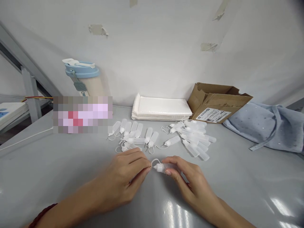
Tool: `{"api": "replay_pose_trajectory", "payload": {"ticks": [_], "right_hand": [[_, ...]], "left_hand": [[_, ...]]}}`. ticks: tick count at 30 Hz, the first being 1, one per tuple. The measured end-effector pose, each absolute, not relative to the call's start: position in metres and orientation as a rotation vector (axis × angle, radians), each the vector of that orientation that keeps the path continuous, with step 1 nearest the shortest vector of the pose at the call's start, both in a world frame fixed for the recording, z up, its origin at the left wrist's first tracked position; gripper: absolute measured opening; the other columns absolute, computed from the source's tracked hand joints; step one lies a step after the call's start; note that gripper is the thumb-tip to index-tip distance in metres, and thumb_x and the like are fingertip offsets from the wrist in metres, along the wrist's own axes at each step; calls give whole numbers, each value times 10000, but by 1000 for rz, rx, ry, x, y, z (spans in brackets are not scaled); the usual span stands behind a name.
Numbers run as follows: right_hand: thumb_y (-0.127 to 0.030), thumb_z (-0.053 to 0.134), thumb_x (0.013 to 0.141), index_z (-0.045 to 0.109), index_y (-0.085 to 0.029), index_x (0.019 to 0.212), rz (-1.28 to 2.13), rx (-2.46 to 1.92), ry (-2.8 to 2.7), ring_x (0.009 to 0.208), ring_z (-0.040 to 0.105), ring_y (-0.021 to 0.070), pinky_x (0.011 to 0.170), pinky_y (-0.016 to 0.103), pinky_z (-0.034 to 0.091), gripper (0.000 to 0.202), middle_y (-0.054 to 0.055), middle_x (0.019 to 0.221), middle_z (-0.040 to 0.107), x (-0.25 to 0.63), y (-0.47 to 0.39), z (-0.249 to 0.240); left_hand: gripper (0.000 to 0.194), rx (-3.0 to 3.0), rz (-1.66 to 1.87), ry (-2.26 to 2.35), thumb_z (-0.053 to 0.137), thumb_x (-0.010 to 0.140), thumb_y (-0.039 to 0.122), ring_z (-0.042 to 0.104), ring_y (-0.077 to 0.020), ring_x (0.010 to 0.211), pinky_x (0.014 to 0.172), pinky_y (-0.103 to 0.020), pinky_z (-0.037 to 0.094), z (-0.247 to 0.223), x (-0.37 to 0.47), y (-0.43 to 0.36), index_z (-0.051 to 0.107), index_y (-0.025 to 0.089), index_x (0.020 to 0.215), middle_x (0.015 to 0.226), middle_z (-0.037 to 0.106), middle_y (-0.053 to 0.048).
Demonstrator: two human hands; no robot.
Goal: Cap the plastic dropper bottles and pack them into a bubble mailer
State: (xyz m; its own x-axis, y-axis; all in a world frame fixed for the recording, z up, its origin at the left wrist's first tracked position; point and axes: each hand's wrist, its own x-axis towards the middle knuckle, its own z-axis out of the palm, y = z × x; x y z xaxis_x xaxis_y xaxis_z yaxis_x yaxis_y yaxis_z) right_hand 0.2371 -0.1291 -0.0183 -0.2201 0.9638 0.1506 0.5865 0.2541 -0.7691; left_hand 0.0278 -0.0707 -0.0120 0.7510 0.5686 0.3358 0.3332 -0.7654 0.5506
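Observation:
A small translucent needle-tip squeeze bottle lies sideways just above the grey table, its tip pointing left. My right hand is closed around its body, thumb on the near side and fingers on the far side. From the bottle's neck a thin white strap loops over to my left hand, whose thumb and forefinger pinch together at the metal tip. The small cap at the strap's end is hidden by those fingers. Behind my hands, similar bottles lie in a left group and a right pile.
A stack of white padded envelopes lies against the wall, beside an open cardboard box. Blue-grey fabric is at the right. A tumbler with a blue lid stands at the back left, behind a blurred-out patch. A white cable crosses the table's left side.

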Motion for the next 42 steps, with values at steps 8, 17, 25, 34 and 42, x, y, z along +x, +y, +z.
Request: {"api": "replay_pose_trajectory", "payload": {"ticks": [8, 17, 25, 34, 42], "right_hand": [[-244, 400, 935, 565, -195, 1017, 804, -1392, -1916, 680, 598, 158, 594, 267, 459, 190, 26, 802, 648, 237, -128, -20], [-207, 412, 927, 581, -189, 988, 798, -1323, -1911, 666, 578, 131, 613, 247, 444, 181, 15, 816, 642, 236, -127, -20], [-196, 416, 928, 578, -191, 1001, 822, -1313, -1914, 696, 591, 131, 636, 245, 446, 178, 11, 840, 645, 236, -127, -21], [-202, 420, 931, 575, -203, 1001, 847, -1306, -1913, 686, 586, 127, 627, 242, 441, 170, 1, 830, 643, 236, -128, -22], [-216, 424, 928, 573, -204, 1016, 829, -1331, -1909, 702, 599, 131, 633, 246, 458, 173, 4, 843, 654, 236, -128, -20]], "left_hand": [[167, 2493, 669, 674, 423, 904, 98, 554, -156, 753, 707, -282, 440, -10, 30, -74, 569, 173, 871, 782, 610, -27], [152, 2464, 677, 660, 431, 906, 99, 545, -148, 754, 711, -274, 431, -13, 31, -75, 558, 177, 875, 783, 605, -13], [138, 2475, 692, 670, 444, 903, 105, 551, -149, 758, 697, -273, 434, -12, 30, -76, 557, 183, 889, 792, 608, -10], [137, 2478, 670, 686, 441, 908, 112, 552, -143, 761, 711, -268, 438, -12, 32, -75, 552, 184, 871, 793, 608, -6], [120, 2459, 642, 725, 464, 914, 162, 560, -144, 766, 717, -264, 443, -11, 30, -73, 562, 189, 851, 795, 617, 3]]}}
